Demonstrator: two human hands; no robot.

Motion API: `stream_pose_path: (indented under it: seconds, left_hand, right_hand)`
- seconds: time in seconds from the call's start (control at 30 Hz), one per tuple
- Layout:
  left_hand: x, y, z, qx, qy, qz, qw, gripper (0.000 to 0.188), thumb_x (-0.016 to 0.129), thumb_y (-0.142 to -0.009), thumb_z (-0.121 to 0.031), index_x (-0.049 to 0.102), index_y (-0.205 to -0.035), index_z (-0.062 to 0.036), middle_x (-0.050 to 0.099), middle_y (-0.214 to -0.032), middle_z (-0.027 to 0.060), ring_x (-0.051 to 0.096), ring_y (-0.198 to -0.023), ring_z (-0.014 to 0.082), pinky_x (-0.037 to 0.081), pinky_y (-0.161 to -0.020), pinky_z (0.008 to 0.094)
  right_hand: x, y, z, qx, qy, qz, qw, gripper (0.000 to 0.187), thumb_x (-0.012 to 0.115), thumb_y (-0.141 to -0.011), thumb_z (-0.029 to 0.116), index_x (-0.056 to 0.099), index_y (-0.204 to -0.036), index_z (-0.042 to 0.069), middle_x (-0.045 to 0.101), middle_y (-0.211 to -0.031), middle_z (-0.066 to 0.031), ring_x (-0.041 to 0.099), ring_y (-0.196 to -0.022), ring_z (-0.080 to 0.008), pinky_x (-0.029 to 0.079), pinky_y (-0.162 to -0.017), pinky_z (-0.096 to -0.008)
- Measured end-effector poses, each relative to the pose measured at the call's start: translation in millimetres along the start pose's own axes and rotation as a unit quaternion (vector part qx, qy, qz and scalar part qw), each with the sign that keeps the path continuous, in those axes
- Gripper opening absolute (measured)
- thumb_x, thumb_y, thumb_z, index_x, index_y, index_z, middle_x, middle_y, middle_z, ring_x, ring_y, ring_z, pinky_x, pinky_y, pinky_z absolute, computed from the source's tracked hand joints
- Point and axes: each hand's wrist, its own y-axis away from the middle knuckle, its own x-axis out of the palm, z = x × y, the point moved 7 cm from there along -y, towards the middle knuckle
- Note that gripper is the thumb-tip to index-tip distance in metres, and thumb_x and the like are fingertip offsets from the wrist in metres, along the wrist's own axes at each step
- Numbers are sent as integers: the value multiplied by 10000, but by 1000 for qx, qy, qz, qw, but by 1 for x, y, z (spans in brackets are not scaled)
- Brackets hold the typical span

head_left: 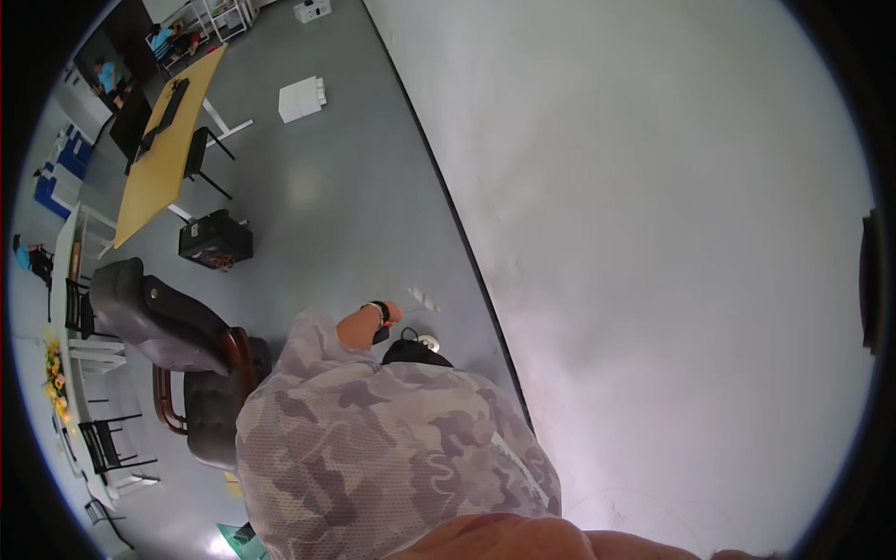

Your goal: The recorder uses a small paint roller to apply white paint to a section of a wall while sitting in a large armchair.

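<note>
My left forearm comes out of a loose camouflage sleeve (308, 350), with a dark band (378, 311) round the wrist. Beyond the band, my left hand (393, 315) is small and partly hidden, and its fingers cannot be made out. Close to it is a small whitish strip (423, 299); whether the hand touches it I cannot tell. Just below the hand lies a black item (415, 352), with a round whitish thing (428, 343) beside it. Bare skin (523, 539) fills part of the lower edge, too near to make out. My right hand does not show.
A plain white wall (691, 233) runs along my right. To the left stand a dark leather armchair (163, 317), a black case (217, 240) and a long wooden table (168, 154). A white box (301, 99) lies on the grey floor. Several people in blue are far off.
</note>
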Motion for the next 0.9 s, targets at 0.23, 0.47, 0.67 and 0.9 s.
stream_pose_path:
  seconds: [0.23,0.47,0.67,0.9]
  left_hand:
    - [57,16,-26,53,-93,71,992,282,627,-745,-318,607,-602,-76,574,-575,47,495,-521,172,375,-496,336]
    - [90,28,-1,72,-41,-22,996,335,645,-729,-373,637,-667,-44,591,-600,79,514,-498,193,394,-483,348]
    - [106,37,2,166,-221,-39,960,205,622,-661,-248,652,-779,-82,638,-702,111,609,-631,252,464,-566,373]
    - [73,13,40,-31,-84,59,994,223,585,-781,-253,546,-649,-77,514,-515,58,472,-412,174,386,-390,324]
  right_hand:
    - [-59,9,-50,-13,-39,-23,999,116,514,-813,158,527,-871,59,569,-726,-76,549,-624,-180,450,-501,-293]
    - [-121,25,-115,-3,-72,-57,996,121,529,-809,165,531,-872,61,572,-734,-71,552,-640,-180,458,-518,-296]
    - [-172,54,-198,11,-141,-110,984,127,542,-807,171,534,-874,63,574,-740,-66,554,-654,-180,464,-533,-300]
    - [-137,103,-269,9,-245,-161,956,134,556,-804,177,538,-875,66,577,-748,-62,557,-671,-180,472,-550,-303]
